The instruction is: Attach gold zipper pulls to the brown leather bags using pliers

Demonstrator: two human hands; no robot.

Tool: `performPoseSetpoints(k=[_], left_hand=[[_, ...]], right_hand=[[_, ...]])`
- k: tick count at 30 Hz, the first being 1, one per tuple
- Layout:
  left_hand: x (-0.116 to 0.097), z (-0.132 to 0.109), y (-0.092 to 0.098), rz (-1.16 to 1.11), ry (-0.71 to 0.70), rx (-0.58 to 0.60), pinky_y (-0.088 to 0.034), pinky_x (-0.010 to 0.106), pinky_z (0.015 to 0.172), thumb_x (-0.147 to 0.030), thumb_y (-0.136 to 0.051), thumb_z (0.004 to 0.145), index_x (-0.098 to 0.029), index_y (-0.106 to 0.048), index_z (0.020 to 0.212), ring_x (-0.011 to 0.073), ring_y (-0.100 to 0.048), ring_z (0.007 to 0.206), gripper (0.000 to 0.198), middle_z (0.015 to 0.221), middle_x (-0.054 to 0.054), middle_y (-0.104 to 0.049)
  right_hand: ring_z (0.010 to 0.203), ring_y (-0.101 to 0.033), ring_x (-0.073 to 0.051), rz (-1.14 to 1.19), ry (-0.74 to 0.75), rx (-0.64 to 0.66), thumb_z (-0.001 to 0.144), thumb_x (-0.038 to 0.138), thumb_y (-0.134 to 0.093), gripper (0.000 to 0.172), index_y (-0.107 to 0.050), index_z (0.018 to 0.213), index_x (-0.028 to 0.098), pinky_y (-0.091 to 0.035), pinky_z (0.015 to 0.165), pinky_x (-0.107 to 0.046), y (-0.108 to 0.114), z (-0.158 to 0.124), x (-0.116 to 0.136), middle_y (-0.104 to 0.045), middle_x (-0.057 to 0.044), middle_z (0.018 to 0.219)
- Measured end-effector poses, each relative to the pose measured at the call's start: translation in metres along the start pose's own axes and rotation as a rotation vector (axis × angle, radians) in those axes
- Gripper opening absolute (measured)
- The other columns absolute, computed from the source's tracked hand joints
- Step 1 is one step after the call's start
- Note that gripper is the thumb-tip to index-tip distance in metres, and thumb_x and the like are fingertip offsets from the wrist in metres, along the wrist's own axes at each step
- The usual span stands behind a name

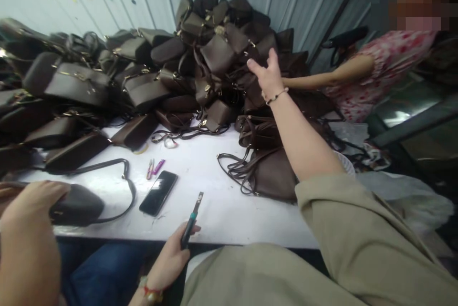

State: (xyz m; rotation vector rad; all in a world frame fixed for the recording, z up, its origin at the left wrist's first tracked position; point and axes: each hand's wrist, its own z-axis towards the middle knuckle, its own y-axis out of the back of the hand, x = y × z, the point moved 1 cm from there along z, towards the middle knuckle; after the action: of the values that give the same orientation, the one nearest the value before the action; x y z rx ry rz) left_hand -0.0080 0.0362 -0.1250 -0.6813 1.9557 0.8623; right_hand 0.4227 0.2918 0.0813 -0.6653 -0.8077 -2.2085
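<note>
Nearest, at 6 o'clock, the left hand (171,258) clamped around a slim dark tool (191,220), upright, seemingly ready for use. Right hand (268,79) open, fingers apart, at 1 o'clock against brown handbags (218,55), apparently heaped at 12 o'clock to free the white table (222,210). Phone (158,193) at 11 o'clock; no writing readable.

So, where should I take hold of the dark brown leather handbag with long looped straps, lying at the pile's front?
Take the looped straps from the near left: they spread loose on the white table, while the handbag's body sits against the pile.
</note>
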Motion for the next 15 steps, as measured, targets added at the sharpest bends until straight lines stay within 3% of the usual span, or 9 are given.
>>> performPoseSetpoints(k=[1, 3, 5, 7, 9, 12, 15], left_hand=[[-0.001, 0.010, -0.002, 0.107, -0.051, -0.034, -0.032, 0.046, 0.115, -0.004, -0.046, 0.057, -0.019, -0.066, 0.110, 0.0265, -0.052, 0.126, 0.059, 0.128, 0.008, -0.061], [-0.002, 0.032, -0.006, 0.322, -0.110, -0.095, -0.040, 0.042, 0.108, -0.003, -0.045, 0.066, -0.017, -0.065, 0.104, 0.0242, -0.057, 0.116, 0.045, 0.119, 0.010, -0.063], [0.000, 0.054, -0.009, 0.533, -0.110, -0.150, -0.046, 0.039, 0.100, -0.006, -0.044, 0.076, -0.015, -0.064, 0.101, 0.0241, -0.060, 0.109, 0.034, 0.115, 0.012, -0.063], [0.002, 0.072, -0.009, 0.720, -0.098, -0.187, -0.048, 0.038, 0.094, -0.010, -0.043, 0.084, -0.014, -0.064, 0.103, 0.0250, -0.061, 0.106, 0.028, 0.116, 0.014, -0.063], [0.001, 0.087, -0.007, 0.881, -0.098, -0.210, -0.049, 0.039, 0.091, -0.016, -0.044, 0.089, -0.014, -0.064, 0.105, 0.0267, -0.061, 0.106, 0.026, 0.120, 0.015, -0.063], [-0.018, 0.103, -0.009, 1.067, -0.161, -0.298, -0.048, 0.047, 0.091, -0.022, -0.050, 0.089, -0.015, -0.062, 0.114, 0.0344, -0.055, 0.119, 0.029, 0.135, 0.017, -0.057], [-0.059, 0.120, -0.026, 1.086, -0.417, -0.295, -0.046, 0.051, 0.095, -0.024, -0.053, 0.089, -0.018, -0.057, 0.126, 0.0349, -0.049, 0.127, 0.037, 0.143, 0.015, -0.052]], right_hand=[[0.141, -0.036, -0.027, -0.048, -0.019, 0.030, 0.089, 0.053, -0.056, 0.073, -0.034, 0.146, 0.012, -0.022, 0.118, -0.052, -0.001, -0.020, 0.004, -0.036, -0.015, 0.150], [0.144, -0.031, -0.027, -0.186, -0.049, 0.189, 0.083, 0.043, -0.065, 0.070, -0.042, 0.143, 0.014, -0.022, 0.120, -0.048, -0.003, -0.090, 0.021, -0.035, -0.015, 0.152], [0.140, -0.039, -0.027, -0.340, -0.119, 0.501, 0.078, 0.035, -0.069, 0.066, -0.050, 0.138, 0.015, -0.026, 0.119, -0.048, -0.003, -0.182, 0.038, -0.040, -0.016, 0.151], [0.143, -0.033, -0.034, -0.536, -0.189, 0.772, 0.071, 0.035, -0.076, 0.081, -0.045, 0.144, 0.017, -0.020, 0.119, -0.059, 0.005, -0.269, 0.045, -0.033, -0.017, 0.156], [0.147, -0.024, -0.039, -0.744, -0.214, 0.853, 0.068, 0.027, -0.077, 0.091, -0.037, 0.150, 0.017, -0.011, 0.117, -0.067, 0.020, -0.332, 0.038, -0.023, -0.020, 0.159], [0.144, -0.031, -0.037, -0.954, -0.234, 0.813, 0.079, 0.011, -0.060, 0.069, -0.043, 0.146, 0.010, -0.014, 0.117, -0.065, 0.043, -0.373, 0.017, -0.034, -0.023, 0.154], [0.132, -0.051, -0.029, -0.837, -0.178, 0.791, 0.085, 0.006, -0.047, 0.050, -0.058, 0.133, 0.009, -0.032, 0.116, -0.053, 0.053, -0.374, 0.012, -0.055, -0.019, 0.139]])
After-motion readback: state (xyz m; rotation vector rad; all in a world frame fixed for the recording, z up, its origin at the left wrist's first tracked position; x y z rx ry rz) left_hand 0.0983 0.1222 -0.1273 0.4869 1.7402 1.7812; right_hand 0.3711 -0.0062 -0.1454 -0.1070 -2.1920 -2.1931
